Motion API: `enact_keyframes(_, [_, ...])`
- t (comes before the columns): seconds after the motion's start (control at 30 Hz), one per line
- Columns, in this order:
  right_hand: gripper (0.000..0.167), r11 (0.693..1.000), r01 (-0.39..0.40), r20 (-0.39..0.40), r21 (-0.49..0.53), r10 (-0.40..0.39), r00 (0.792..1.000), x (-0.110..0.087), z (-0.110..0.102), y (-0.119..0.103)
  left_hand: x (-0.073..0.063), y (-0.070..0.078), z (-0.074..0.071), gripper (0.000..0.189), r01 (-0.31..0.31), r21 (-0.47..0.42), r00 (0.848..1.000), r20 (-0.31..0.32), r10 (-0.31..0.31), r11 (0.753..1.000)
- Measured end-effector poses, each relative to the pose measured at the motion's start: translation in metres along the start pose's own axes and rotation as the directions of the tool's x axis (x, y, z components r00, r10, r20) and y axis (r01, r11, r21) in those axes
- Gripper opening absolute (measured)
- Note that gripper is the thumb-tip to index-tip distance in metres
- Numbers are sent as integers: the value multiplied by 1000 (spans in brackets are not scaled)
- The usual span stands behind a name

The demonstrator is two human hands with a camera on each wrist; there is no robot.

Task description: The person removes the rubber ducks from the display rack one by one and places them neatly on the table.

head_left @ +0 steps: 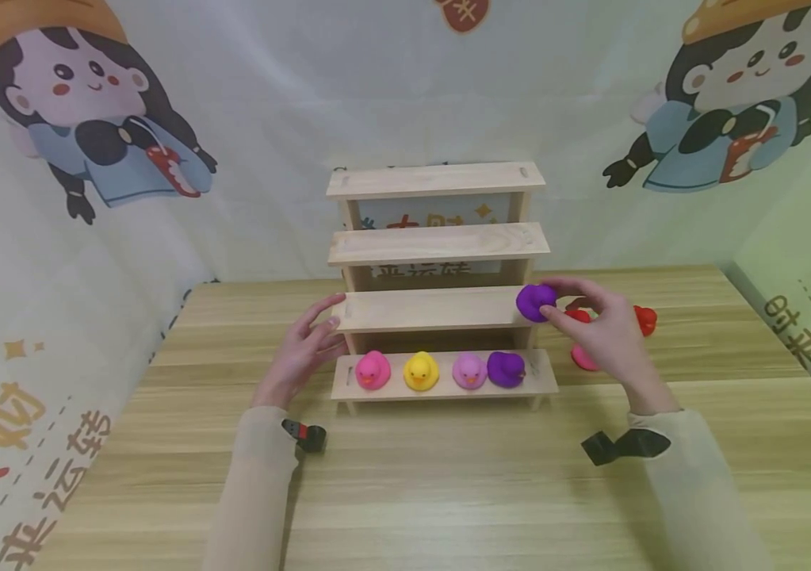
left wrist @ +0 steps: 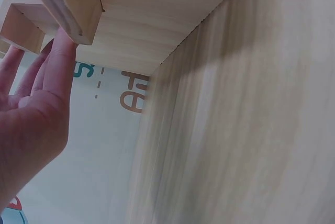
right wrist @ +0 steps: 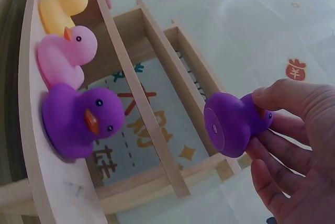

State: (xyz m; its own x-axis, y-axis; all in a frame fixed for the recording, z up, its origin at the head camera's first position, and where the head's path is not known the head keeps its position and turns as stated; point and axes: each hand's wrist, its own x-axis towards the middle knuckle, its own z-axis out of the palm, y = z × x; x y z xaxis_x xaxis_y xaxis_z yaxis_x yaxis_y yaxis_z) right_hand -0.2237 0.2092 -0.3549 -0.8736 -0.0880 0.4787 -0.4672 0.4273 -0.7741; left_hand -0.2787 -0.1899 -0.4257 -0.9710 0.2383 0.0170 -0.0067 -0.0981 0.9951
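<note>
My right hand (head_left: 608, 329) pinches a purple rubber duck (head_left: 537, 303) between thumb and fingers at the right end of the second step of a wooden stepped shelf (head_left: 434, 309). In the right wrist view the held duck (right wrist: 230, 124) is tipped, its flat base showing. My left hand (head_left: 305, 345) touches the left end of that same step, its fingers extended against the plank edge in the left wrist view. On the lowest step sit a hot pink duck (head_left: 372, 370), a yellow duck (head_left: 421, 371), a light pink duck (head_left: 470, 370) and another purple duck (head_left: 506, 369).
Behind my right hand, a red toy (head_left: 645, 319) and a pink toy (head_left: 583, 358) lie on the wooden table (head_left: 434, 484), partly hidden. A printed cloth (head_left: 405, 95) hangs behind the shelf and along both sides. The two upper steps rise toward it.
</note>
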Motion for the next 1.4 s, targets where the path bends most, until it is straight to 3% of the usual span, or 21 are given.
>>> enact_keyframes(0.33, [36,1000,20,-45,-6,-20,999,-8,-23,20,1,0,-1,48,4,8,1000,6,-4,1000])
enact_keyframes(0.73, [34,990,-28,0,-140,28,1000,-24,-48,32,0,1,0,47,13,9,1000,-1,-13,1000])
enact_keyframes(1.1, [33,979,-51,12,-199,54,998,-37,-63,47,-1,1,0,47,9,7,1000,-1,-9,1000])
enact_keyframes(1.4, [32,972,-13,16,-233,17,1000,-45,-69,62,0,1,0,47,11,-9,1000,5,-11,1000])
